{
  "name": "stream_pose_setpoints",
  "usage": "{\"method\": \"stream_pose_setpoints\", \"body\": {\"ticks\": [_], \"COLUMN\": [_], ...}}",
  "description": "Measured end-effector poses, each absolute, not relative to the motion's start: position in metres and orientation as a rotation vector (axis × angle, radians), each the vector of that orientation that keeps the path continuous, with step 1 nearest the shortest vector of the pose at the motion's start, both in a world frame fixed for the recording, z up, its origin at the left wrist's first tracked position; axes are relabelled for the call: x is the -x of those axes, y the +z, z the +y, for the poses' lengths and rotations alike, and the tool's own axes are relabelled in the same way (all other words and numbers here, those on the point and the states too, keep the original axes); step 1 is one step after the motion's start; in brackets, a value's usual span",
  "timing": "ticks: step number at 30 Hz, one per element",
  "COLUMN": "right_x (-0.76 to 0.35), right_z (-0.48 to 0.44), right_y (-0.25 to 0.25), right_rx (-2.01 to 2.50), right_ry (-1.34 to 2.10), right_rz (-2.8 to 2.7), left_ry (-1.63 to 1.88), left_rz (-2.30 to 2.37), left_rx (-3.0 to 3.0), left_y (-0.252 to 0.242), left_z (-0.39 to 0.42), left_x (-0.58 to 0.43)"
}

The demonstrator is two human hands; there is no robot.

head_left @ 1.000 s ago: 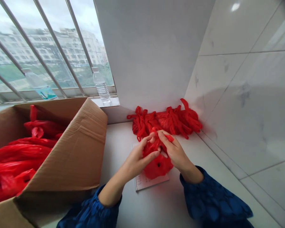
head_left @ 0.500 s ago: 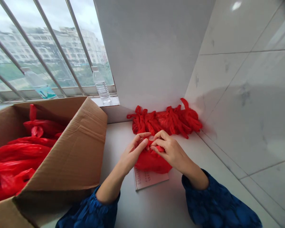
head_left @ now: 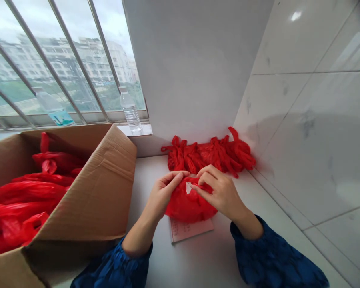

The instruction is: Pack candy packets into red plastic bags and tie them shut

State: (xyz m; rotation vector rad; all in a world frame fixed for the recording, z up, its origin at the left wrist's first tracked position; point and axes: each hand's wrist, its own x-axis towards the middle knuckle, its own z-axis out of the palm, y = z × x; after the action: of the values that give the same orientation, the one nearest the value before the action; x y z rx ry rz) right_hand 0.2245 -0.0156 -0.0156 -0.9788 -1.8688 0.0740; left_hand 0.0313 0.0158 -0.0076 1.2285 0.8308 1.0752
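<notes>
A red plastic bag (head_left: 189, 206) rests on a thin booklet (head_left: 192, 231) on the white surface. Its mouth is parted between my hands, and a small whitish patch shows inside the gap. My left hand (head_left: 165, 192) pinches the bag's left edge between thumb and fingers. On the opposite side my right hand (head_left: 220, 190) grips the right edge, fingers curled. Just behind both hands lies a row of tied red plastic bags (head_left: 210, 154) against the wall.
At the left stands an open cardboard box (head_left: 99, 192) holding several red bags (head_left: 27, 192). A clear water bottle (head_left: 129, 110) and another labelled bottle (head_left: 54, 108) are on the sill by the barred window. Tiled wall (head_left: 312, 140) bounds the right side.
The gathered mouth of the red bag has been pulled apart and now shows a whitish patch. My hands have spread slightly, and the bag looks wider and flatter.
</notes>
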Motion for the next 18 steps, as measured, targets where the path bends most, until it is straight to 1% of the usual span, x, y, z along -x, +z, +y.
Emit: {"method": "stream_pose_setpoints", "body": {"ticks": [3, 10, 15, 18], "right_x": [-0.236, -0.277, -0.289, -0.296], "right_z": [-0.02, -0.03, -0.032, -0.032], "right_y": [-0.009, -0.008, -0.007, -0.006], "right_rx": [1.012, 1.294, 1.414, 1.409], "right_ry": [0.175, 0.516, 0.686, 0.825], "right_rz": [-1.932, -2.089, -2.163, -2.184], "left_ry": [1.198, 1.481, 1.533, 1.513], "left_rz": [0.852, 1.023, 1.101, 1.078], "left_rx": [-1.128, -0.972, -0.937, -0.986], "left_y": [-0.012, -0.031, -0.043, -0.042], "left_z": [0.022, 0.052, 0.064, 0.06], "left_x": [-0.029, -0.021, -0.016, -0.021]}}
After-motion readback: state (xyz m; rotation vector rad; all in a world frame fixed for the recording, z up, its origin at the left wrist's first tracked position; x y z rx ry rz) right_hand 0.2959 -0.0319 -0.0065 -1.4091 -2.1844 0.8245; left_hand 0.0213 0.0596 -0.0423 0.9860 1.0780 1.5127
